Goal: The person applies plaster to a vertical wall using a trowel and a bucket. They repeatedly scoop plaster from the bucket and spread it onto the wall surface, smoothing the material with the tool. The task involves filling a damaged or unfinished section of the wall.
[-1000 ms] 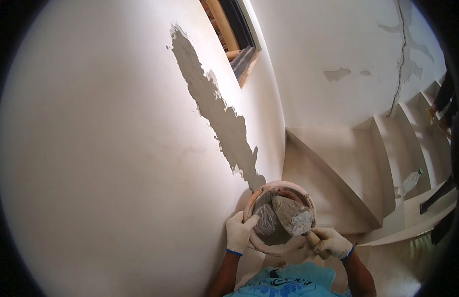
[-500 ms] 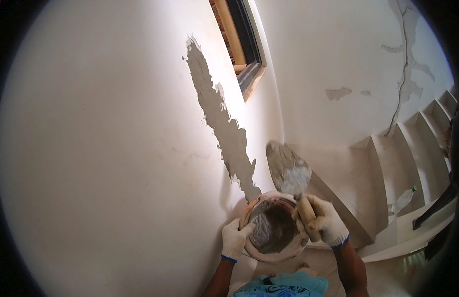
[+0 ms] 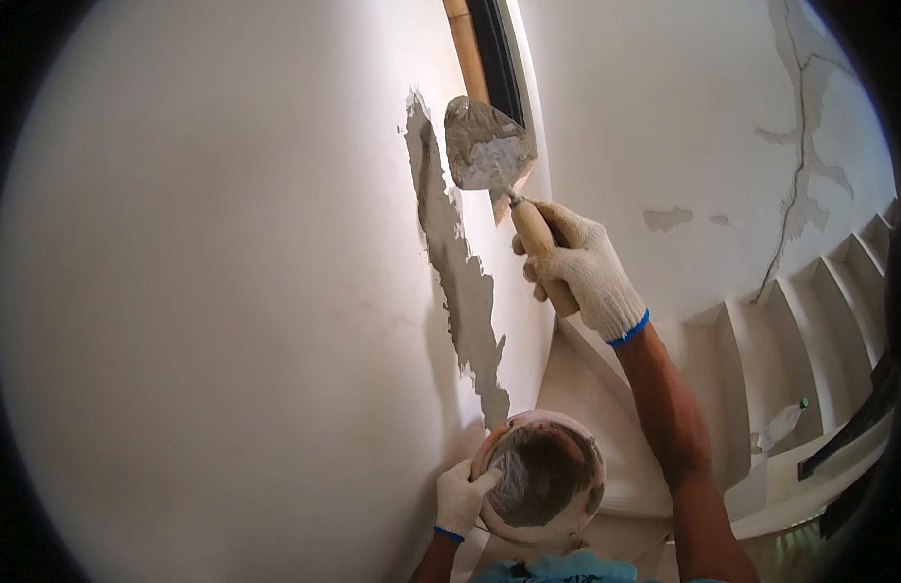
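My right hand (image 3: 591, 267), in a white knit glove with a blue cuff, grips the wooden handle of a trowel (image 3: 487, 146). Grey mortar coats the trowel's broad blade, which is raised beside the upper part of a grey mortar patch (image 3: 457, 277) on the white wall. Whether the blade touches the wall I cannot tell. Lower down, my gloved left hand (image 3: 462, 500) holds a round bucket (image 3: 594, 496) by its rim, thumb over the inside. Wet grey mortar (image 3: 519, 476) lies in the bucket, mostly along its left side.
A window frame (image 3: 467, 44) opens in the wall just behind the trowel. To the right, white stairs (image 3: 762, 360) climb along a cracked wall (image 3: 684, 117). On a step lies a clear plastic bottle (image 3: 783, 426), near a dark railing (image 3: 849, 423).
My right hand has lifted the trowel from beside the bucket up and forward to the top of the mortar patch. The left hand still holds the bucket, now slightly lower in view.
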{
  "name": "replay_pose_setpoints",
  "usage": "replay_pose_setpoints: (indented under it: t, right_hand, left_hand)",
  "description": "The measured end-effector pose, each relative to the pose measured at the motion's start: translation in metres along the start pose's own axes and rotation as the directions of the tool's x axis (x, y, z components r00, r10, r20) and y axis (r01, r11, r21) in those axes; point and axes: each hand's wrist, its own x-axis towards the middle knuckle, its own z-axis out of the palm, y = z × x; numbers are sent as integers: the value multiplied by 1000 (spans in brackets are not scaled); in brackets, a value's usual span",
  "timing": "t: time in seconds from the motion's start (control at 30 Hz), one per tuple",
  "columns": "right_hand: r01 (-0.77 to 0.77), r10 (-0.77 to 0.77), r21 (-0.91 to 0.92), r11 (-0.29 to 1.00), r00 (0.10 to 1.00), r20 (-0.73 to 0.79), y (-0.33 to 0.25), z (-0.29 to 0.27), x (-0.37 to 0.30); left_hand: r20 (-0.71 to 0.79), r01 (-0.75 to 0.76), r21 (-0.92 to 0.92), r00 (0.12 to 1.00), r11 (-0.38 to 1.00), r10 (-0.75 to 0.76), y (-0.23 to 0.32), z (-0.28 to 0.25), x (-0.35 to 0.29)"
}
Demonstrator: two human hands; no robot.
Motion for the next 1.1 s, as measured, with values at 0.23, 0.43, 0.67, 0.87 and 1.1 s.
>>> replay_pose_setpoints:
  t: [0.23,0.43,0.67,0.87,1.1]
  right_hand:
    - [85,-90,-181,980,996,-19,0,8,33]
    - [130,-156,-320,939,986,-55,8,7,44]
    - [320,-433,-584,746,899,-60,27,23,51]
    - [383,-604,-798,467,796,29,40,45,43]
    - [266,-498,-883,387,866,43,38,71,34]
  left_hand:
    - [3,20,105,1000,994,-20,2,-8,-1]
    - [26,24,106,999,994,-27,0,-10,6]
    - [26,40,146,999,988,-44,-10,-19,13]
    - [57,1,133,998,991,-9,-8,-16,13]
    - [80,59,64,995,996,-64,-17,-22,14]
